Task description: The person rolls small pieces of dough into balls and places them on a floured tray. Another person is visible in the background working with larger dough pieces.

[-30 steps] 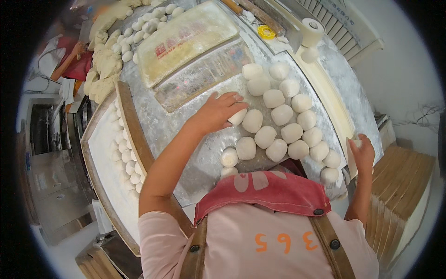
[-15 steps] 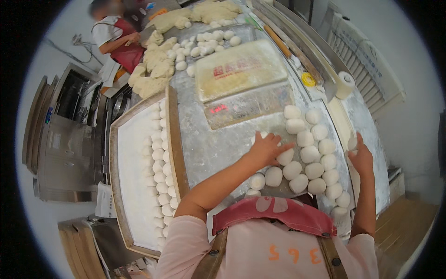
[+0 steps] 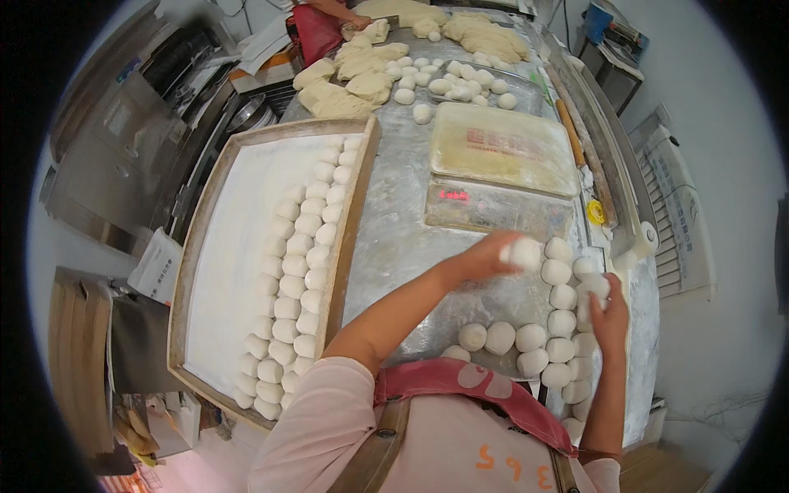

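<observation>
Smeared by motion, my left hand [image 3: 486,256] is closed on a white dough ball [image 3: 523,254], just in front of the scale. My right hand [image 3: 610,319] grips another dough ball [image 3: 595,286] between thumb and fingers, at the right edge of the rows. Several floured dough balls [image 3: 562,322] stand in columns between my hands and toward my apron. A shorter row, with a rounded dough ball [image 3: 500,338] in it, lies below my left forearm.
A wooden tray [image 3: 352,205] holding several rows of dough balls is at left. The scale [image 3: 501,152] has a floured yellowish top. Beyond lie dough slabs [image 3: 349,78], and a co-worker's hand [image 3: 357,22] holds a blade. A rolling pin [image 3: 569,131] lies along the right side.
The view has shifted. My left hand, spread over the dough balls before, now holds one near the scale. My right hand has brought its dough ball from the table's right edge to the rows.
</observation>
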### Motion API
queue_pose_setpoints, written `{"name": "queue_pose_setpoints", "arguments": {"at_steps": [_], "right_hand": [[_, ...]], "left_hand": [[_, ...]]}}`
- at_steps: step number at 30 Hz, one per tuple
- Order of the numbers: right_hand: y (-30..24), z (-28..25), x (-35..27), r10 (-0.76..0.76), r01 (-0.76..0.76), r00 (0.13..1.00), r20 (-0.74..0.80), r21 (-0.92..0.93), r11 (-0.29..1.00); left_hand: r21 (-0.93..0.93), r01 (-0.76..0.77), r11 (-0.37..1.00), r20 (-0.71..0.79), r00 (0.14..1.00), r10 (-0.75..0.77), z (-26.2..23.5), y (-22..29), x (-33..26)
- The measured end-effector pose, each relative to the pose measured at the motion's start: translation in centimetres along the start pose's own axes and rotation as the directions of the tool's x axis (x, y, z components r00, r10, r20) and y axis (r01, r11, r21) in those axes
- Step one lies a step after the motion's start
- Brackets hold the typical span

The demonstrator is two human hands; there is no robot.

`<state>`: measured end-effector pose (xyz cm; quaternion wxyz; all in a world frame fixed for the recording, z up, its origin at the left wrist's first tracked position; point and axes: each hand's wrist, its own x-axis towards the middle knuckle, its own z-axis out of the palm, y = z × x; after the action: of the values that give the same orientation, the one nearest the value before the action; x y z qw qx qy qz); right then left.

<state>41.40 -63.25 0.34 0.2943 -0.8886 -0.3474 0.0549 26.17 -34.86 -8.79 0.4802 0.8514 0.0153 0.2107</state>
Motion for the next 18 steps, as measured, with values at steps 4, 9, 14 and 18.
{"name": "queue_pose_setpoints", "arguments": {"at_steps": [4, 9, 14, 18], "right_hand": [[-4.6, 8.4, 0.1, -0.222, 0.198, 0.975, 0.013, 0.396, 0.896], [-9.0, 11.6, -1.7, -0.398, 0.406, 0.9, 0.178, -0.014, 0.914], [0.7, 3.7, -5.2, -0.152, 0.148, 0.981, -0.118, -0.038, 0.988], [12.0, -5.1, -12.6, 0.176, -0.342, 0.915, -0.363, -0.463, 0.818]], "left_hand": [[-0.738, 0.342, 0.582, 0.003, 0.864, -0.504, -5.0, 0.4, -0.4], [-0.869, 0.104, 0.485, -0.163, 0.864, -0.477, -16.8, -2.2, -3.3], [-0.7, 0.256, 0.667, -0.413, 0.617, -0.67, -30.5, -3.5, -4.7], [-0.495, 0.475, 0.728, -0.62, 0.394, -0.679, -40.6, -9.9, -8.3]]}}
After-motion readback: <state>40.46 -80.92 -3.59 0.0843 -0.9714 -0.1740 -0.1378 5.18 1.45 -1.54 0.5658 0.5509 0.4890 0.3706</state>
